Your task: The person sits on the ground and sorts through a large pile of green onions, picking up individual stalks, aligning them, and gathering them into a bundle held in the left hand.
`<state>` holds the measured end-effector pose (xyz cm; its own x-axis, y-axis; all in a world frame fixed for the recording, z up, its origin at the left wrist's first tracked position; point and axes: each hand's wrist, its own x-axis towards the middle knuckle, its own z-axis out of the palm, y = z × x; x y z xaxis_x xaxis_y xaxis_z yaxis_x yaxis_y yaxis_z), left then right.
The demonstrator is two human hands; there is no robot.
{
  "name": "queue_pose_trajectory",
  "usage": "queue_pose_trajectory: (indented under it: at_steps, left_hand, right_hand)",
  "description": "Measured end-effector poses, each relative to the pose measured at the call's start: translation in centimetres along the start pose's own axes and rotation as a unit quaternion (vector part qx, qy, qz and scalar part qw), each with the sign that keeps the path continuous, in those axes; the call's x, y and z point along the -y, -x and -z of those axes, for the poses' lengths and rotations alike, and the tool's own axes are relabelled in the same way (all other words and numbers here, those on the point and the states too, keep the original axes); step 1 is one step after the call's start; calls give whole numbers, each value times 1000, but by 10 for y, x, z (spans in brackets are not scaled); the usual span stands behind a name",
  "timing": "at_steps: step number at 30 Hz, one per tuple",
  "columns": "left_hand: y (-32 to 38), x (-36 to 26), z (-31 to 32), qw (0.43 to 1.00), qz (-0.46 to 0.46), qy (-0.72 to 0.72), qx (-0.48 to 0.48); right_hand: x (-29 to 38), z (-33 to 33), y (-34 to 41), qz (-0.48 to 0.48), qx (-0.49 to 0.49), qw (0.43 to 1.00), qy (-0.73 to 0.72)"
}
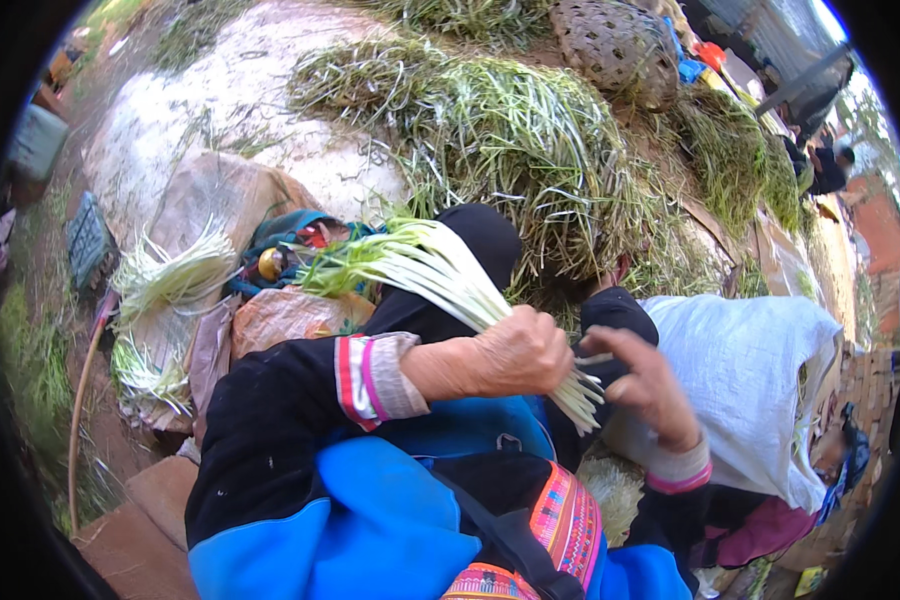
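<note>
My left hand (525,350) is closed around a bundle of pale green-white stalks (442,277). The bundle's leafy tops point to the upper left, and its white cut or root ends stick out at the lower right of the fist. Beside those ends is my right hand (645,382), slightly blurred, its fingers apart; whether it touches a stalk I cannot tell. More pale stalks (176,274) lie in a loose pile at the left on a plastic sack, with a smaller bunch (150,375) below them. A large heap of green leafy stalks (525,150) lies ahead of my knees.
A white woven sack (735,375) stands close on the right. A woven basket (619,49) lies beyond the heap. At the left are a thin curved stick (82,435) and a teal cloth (289,232) with things on it. A person (829,169) is far right.
</note>
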<state>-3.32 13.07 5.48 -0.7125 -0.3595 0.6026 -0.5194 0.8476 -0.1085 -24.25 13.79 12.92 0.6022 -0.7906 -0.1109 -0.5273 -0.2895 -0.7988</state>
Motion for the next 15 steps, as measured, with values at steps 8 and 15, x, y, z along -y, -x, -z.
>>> queue_pose_trajectory:
  at_steps: [8,15]
  left_hand:
    - [6,-28,-27,1000,9,23,5]
    - [6,-23,-9,992,31,63,-105]
  right_hand:
    - [10,-72,11,-219,-38,974,-50]
    - [3,-84,18,-326,-31,942,-81]
